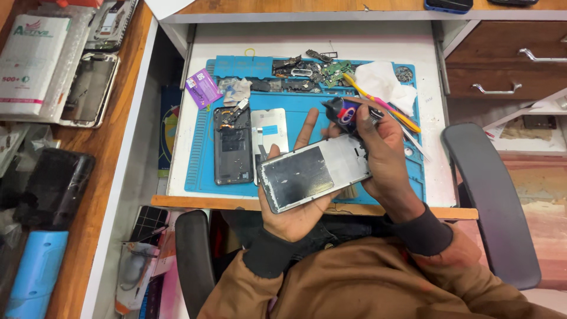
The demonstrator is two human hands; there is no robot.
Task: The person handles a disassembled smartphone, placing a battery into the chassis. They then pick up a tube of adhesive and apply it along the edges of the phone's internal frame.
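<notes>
My left hand (295, 215) lies palm up and holds a silver phone frame (313, 172) flat across its fingers. My right hand (384, 159) grips a black glue tube with a red and blue label (344, 112), its tip at the frame's upper right corner. Both hands hover over the near edge of a blue repair mat (204, 159). On the mat to the left lie an opened dark phone body (232, 145) and a silver phone panel (270, 129).
Small circuit parts (307, 71), a white tissue (381, 80) and a yellow and pink brush (384, 106) lie at the mat's far side. Phones and packets cover the wooden desk (100, 153) at left. A chair armrest (490, 195) is at right; drawers (508, 59) beyond.
</notes>
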